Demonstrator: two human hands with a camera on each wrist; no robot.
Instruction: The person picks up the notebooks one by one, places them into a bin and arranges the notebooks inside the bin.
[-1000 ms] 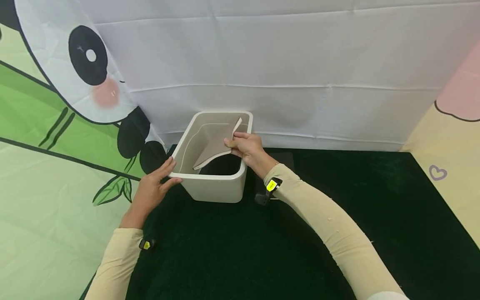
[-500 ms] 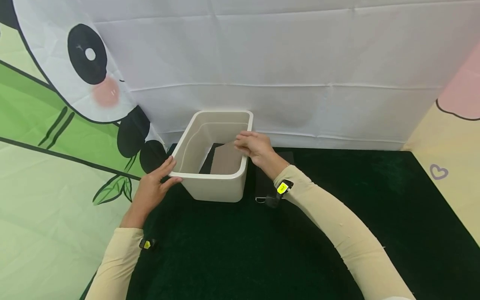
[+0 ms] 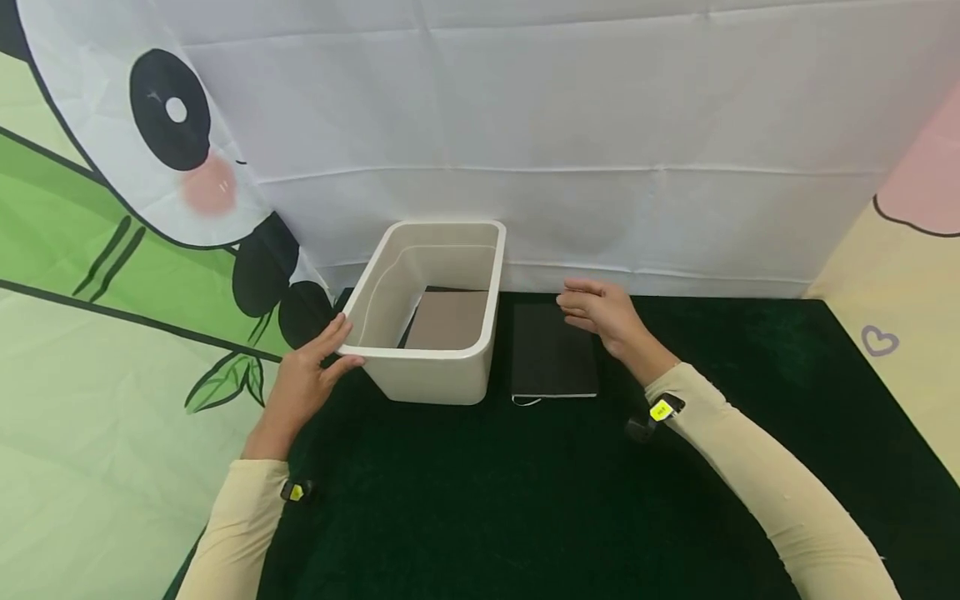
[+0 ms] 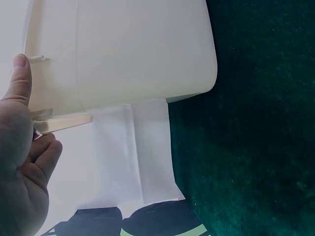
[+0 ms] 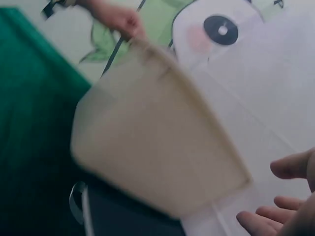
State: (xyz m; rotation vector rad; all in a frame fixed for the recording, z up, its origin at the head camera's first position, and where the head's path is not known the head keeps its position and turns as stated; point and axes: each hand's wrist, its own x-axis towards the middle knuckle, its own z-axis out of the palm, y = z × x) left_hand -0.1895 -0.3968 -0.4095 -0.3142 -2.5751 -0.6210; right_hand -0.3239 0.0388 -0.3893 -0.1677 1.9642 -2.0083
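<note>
An off-white plastic storage bin (image 3: 431,377) stands against the back cloth. My left hand (image 3: 306,379) holds its near left corner, thumb on the near side and fingers along the left side. Inside the bin lies a taupe, thin notebook or cover (image 3: 450,321), with something dark showing beneath its left and far edges. To the right of the bin, a black notebook (image 3: 551,350) with a ribbon marker lies flat on the table. My right hand (image 3: 603,315) hovers at that notebook's far right, fingers extended and holding nothing; the right wrist view also shows it empty.
Dark green cloth (image 3: 480,500) covers the table. A white hanging cloth (image 3: 570,108) closes off the back, and a printed panda cloth (image 3: 150,250) hangs at the left. The bin's right wall (image 3: 491,300) rises between the notebook and the bin's inside.
My right hand let go of the taupe notebook, which dropped from tilted to flat inside the bin. That hand then moved right, out over the black notebook. The left hand stayed put.
</note>
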